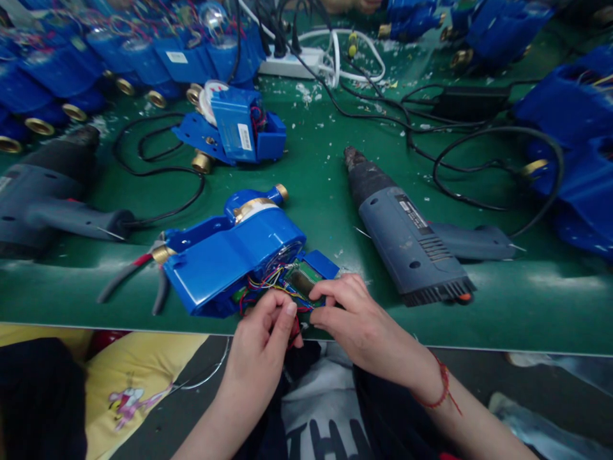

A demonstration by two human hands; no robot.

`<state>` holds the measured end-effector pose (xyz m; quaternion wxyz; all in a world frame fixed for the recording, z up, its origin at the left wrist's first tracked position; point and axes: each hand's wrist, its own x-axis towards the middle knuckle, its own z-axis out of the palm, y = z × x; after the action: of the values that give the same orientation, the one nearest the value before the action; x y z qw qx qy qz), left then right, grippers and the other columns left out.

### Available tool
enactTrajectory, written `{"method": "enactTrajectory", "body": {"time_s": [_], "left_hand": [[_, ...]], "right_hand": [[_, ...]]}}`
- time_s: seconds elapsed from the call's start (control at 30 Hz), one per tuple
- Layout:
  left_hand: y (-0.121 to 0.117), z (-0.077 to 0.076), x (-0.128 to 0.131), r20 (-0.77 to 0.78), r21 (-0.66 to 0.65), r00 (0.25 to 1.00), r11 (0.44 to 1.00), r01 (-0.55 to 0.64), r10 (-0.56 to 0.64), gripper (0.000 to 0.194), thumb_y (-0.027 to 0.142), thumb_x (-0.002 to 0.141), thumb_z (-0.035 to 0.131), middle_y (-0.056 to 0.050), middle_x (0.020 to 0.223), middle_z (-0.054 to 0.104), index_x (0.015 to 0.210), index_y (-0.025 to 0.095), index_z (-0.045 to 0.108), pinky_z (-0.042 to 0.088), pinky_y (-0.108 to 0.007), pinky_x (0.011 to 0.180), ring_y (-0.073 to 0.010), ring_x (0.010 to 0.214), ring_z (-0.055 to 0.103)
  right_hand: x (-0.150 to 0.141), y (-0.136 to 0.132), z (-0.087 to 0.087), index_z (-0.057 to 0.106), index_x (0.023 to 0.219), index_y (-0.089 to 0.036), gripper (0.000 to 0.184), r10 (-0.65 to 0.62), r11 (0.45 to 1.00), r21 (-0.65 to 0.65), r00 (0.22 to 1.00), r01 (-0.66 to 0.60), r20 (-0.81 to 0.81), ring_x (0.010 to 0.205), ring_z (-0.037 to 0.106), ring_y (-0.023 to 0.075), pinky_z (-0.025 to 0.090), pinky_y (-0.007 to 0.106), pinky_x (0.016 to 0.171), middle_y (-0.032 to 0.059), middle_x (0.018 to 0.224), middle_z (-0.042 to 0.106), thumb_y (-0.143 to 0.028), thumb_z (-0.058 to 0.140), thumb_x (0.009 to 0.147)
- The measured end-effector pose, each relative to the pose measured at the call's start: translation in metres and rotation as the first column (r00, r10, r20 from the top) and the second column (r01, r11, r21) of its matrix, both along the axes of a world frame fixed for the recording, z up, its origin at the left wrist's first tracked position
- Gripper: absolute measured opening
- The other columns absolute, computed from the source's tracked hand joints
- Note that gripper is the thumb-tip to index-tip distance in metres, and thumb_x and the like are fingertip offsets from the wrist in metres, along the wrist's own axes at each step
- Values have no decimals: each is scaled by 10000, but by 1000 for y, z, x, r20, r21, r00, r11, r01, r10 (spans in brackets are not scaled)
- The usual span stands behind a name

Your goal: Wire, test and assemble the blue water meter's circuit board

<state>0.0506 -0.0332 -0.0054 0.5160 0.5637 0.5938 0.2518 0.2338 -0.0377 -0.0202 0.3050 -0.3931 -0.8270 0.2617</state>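
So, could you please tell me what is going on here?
A person's left hand is closed beside the thin coloured wires of a glossy blue, brass-ended unit; the right hand is at its green circuit board. Grey-and-red-handled pliers lie to the left and a dark grey heat gun to the right, both untouched.

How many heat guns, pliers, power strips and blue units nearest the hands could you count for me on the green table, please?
Heat guns: 2
Pliers: 1 pair
Power strip: 1
Blue unit nearest the hands: 1
Total: 5
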Motion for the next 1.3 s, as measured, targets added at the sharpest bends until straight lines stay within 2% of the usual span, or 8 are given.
{"method": "enactTrajectory", "body": {"time_s": [0.23,0.47,0.67,0.8,0.93,1.0,1.17,1.3], "left_hand": [[-4,1,-3,100,-30,994,999,41,-38,184,342,930,473,63,614,541,810,212,520,406,-205,526,-98,551,538],[-7,-1,-7,74,-11,993,995,97,-96,189,342,938,456,48,690,529,806,217,511,409,-235,625,-113,645,535],[-2,6,-8,5,10,979,979,201,-202,172,301,883,504,44,614,533,787,200,606,366,-238,562,-120,572,496],[-1,8,-7,22,1,976,976,218,-218,192,302,864,522,39,598,532,727,199,609,342,-234,525,-120,547,474],[-2,8,-9,9,-6,976,976,219,-218,187,312,859,537,39,589,536,720,203,598,331,-230,511,-117,530,463],[-2,9,-10,16,-5,979,979,204,-204,196,322,864,529,38,584,540,720,203,590,354,-228,528,-121,539,488],[-1,14,-11,20,-13,985,985,174,-174,217,331,865,526,16,615,604,709,198,600,409,-227,589,-134,604,566],[-1,15,-9,20,-9,987,987,160,-160,164,305,833,551,9,620,630,726,195,610,424,-225,590,-137,607,580]], "right_hand": [[-15,-7,10,641,840,-164,121,-155,985,-85,988,153,-9,1000,467,205,287,389,856,59,1084,570,-212,566,921],[-22,-10,6,623,843,-191,84,-225,968,-143,963,204,-147,984,479,172,288,365,857,18,1013,560,-131,591,891],[-23,-18,5,627,853,-175,119,-253,965,-137,931,224,-263,924,495,164,354,347,810,27,942,567,-83,563,891],[-28,-21,4,627,828,-172,136,-332,943,-159,871,294,-362,864,510,155,404,307,756,29,879,561,-68,557,880],[-26,-16,5,589,812,-183,132,-540,841,-228,735,491,-411,862,525,160,424,293,719,38,897,536,-109,526,900],[-22,-16,6,570,819,-191,130,-565,824,-263,709,501,-422,862,522,161,422,292,715,39,902,527,-140,507,920],[-9,-30,8,506,786,-181,167,-346,929,-259,863,262,-368,716,482,131,383,278,637,7,754,510,-158,463,946],[-7,-35,2,467,699,-172,217,-261,964,-105,947,245,-188,659,439,138,343,299,615,11,680,510,-107,491,904]]}}
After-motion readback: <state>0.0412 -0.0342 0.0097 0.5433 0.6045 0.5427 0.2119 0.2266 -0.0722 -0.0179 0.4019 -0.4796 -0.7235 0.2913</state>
